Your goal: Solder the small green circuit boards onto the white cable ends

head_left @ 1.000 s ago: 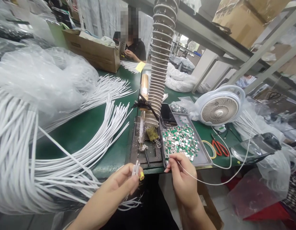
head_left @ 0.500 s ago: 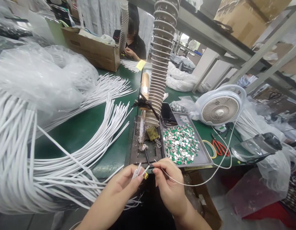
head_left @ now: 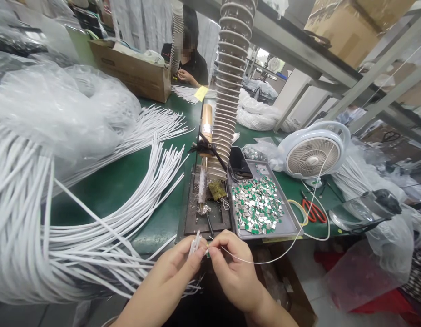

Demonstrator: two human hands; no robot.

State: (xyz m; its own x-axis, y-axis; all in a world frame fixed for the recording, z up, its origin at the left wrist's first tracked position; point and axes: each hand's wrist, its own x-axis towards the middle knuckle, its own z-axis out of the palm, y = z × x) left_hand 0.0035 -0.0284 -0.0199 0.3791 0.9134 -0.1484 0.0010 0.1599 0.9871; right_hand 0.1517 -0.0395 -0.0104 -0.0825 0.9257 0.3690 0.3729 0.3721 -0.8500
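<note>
My left hand (head_left: pixel 179 263) is closed on a few short white cable ends (head_left: pixel 195 243), which stick up between thumb and fingers. My right hand (head_left: pixel 232 263) is closed in a pinch, its fingertips meeting those of the left. A thin pale wire (head_left: pixel 261 262) passes through the right hand and curves off to the right. A speck of green (head_left: pixel 208 255) shows between the fingertips; most of that piece is hidden. Just beyond the hands stands an upright soldering iron (head_left: pixel 203 181) with a wooden handle, its tip down at a dark metal base (head_left: pixel 193 227).
A grey tray (head_left: pixel 292 222) of small green-and-silver boards lies at right, with red-handled pliers (head_left: pixel 314 211) and a fan (head_left: pixel 312 156) beyond. Bundled white cables (head_left: pixel 128 218) cover the left. A ribbed hose (head_left: pixel 232 81) hangs centrally. Opposite sits a co-worker (head_left: pixel 193 59).
My right hand has moved slightly left and down, so its fingertips now meet the left hand's. The yellow bit at the left fingertips is out of sight. The thin wire now stretches up across the fan.
</note>
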